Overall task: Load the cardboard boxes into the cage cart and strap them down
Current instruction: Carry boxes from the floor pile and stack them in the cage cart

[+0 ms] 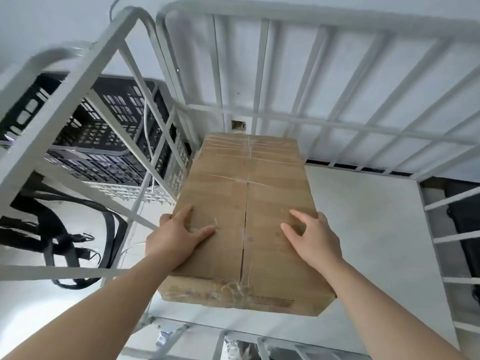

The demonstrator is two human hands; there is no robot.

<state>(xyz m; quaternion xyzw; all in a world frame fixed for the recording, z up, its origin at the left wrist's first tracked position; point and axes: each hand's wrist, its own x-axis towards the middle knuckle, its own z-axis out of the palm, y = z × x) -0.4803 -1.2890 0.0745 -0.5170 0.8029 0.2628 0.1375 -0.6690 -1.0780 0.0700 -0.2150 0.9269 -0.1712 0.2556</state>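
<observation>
Fingers (pixel 185 211): spread on the box (pixel 246 183) top, outer ones bent over its sides.
Box: inside the cart (pixel 324 123), near its left wall.
Risk: the far end may tip and drop, since the left hand (pixel 176 237) and right hand (pixel 314 237) hold only the near end.
Straps (pixel 55 222): on the floor outside.

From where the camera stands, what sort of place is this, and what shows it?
Probably a warehouse or stockroom: a grey metal cage cart, a taped cardboard box going into it, and stacked black plastic crates beside it.
</observation>
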